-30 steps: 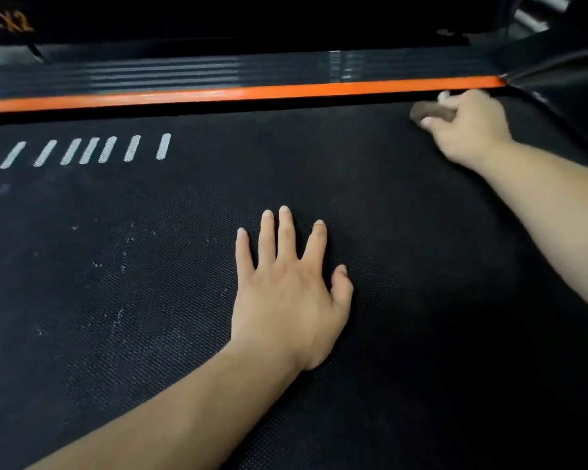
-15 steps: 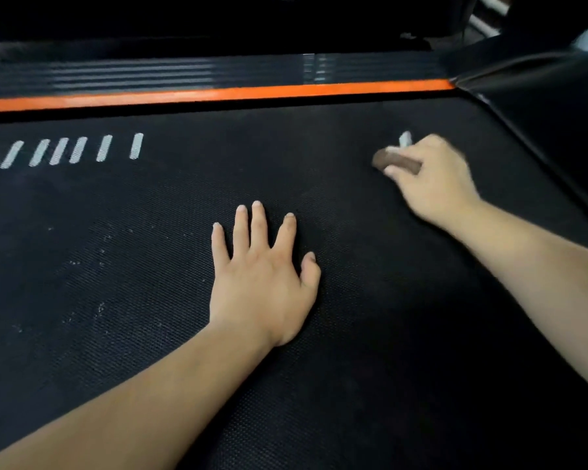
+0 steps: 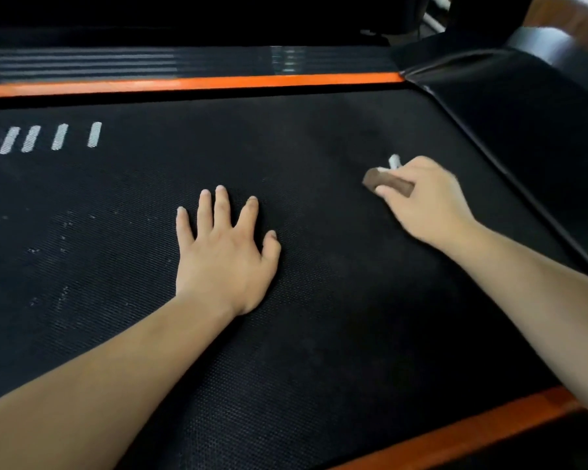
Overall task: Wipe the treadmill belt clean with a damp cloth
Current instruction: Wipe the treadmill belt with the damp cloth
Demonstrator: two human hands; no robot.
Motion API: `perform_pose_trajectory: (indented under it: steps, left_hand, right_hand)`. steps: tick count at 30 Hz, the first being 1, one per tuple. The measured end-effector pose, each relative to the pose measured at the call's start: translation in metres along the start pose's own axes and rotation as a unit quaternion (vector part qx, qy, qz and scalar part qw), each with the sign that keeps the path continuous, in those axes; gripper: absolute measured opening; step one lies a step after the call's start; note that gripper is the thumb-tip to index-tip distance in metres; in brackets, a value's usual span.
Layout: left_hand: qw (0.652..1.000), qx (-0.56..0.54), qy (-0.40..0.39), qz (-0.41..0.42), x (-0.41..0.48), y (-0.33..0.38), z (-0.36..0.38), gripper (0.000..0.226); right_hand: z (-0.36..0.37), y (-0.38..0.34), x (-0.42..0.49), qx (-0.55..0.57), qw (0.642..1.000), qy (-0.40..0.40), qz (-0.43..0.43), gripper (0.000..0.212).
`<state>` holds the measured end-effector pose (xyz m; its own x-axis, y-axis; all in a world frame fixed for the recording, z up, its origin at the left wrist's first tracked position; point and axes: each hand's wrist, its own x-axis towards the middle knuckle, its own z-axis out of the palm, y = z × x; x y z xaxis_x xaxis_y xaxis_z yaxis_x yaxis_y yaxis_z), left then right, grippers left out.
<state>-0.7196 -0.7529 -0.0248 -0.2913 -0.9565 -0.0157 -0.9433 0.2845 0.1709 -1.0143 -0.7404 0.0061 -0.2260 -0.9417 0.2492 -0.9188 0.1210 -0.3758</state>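
Note:
The black textured treadmill belt (image 3: 319, 334) fills most of the view. My right hand (image 3: 425, 201) presses a small brown folded cloth (image 3: 387, 181) onto the belt right of centre; a white bit pokes out above my fingers. My left hand (image 3: 223, 256) lies flat on the belt in the middle, fingers spread, holding nothing. Pale dust specks (image 3: 62, 239) dot the belt to the left of my left hand.
An orange side rail (image 3: 190, 83) runs along the far edge, with a ribbed black step behind it. A second orange rail (image 3: 472, 432) shows at the near right. White dash marks (image 3: 58, 136) sit at far left. The black motor cover (image 3: 523, 106) rises at right.
My right hand has dragged the cloth from beside the far orange rail toward me across the belt. My left hand has stayed flat in place; the view shifted a little.

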Motion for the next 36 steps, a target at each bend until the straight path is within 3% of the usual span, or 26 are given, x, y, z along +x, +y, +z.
perform_pose_trajectory:
  steps: [2,8,11,13,18,23,27,29,33,36]
  left_hand:
    - [1.0,-0.002,0.001,0.002,-0.001,0.001,-0.001,0.069]
    - [1.0,0.0,0.003,0.002,-0.002,0.001,-0.002,0.069]
    - [1.0,-0.002,0.005,0.002,-0.002,0.001,-0.002,0.069]
    - [1.0,-0.003,0.006,0.0,-0.002,0.001,-0.001,0.069]
    - [1.0,-0.008,0.001,-0.005,-0.002,0.003,-0.004,0.068]
    - [0.999,-0.05,0.0,-0.009,-0.002,0.01,-0.011,0.059]
    - [0.993,-0.114,-0.002,0.026,0.005,0.047,-0.009,0.052]
    - [0.992,-0.124,-0.014,0.004,0.009,0.064,-0.004,0.054]
    - [0.997,-0.068,-0.016,-0.015,0.011,0.073,0.007,0.061]
    - [0.999,-0.039,-0.012,-0.011,0.009,0.074,0.01,0.064]
  right_hand:
    - [0.002,0.0,-0.004,-0.019,0.998,0.039,0.052,0.026]
    - [-0.009,-0.024,-0.081,0.028,0.996,-0.039,-0.081,0.02]
    - [-0.023,0.008,-0.06,-0.014,0.999,0.031,0.027,0.02]
    - [-0.02,0.007,-0.067,-0.022,0.997,0.045,0.052,0.025]
    - [-0.022,-0.023,-0.119,0.012,0.995,-0.038,-0.091,0.023]
    - [-0.027,0.019,-0.086,-0.059,0.995,0.067,0.041,0.029]
    - [-0.03,-0.016,-0.14,0.028,0.993,-0.04,-0.105,0.02]
    - [-0.041,0.003,-0.131,0.007,0.99,-0.051,-0.13,0.021]
    - [-0.049,0.063,-0.083,-0.086,0.991,0.085,0.06,0.045]
    - [-0.03,0.032,-0.111,-0.059,0.996,0.064,0.001,0.028]
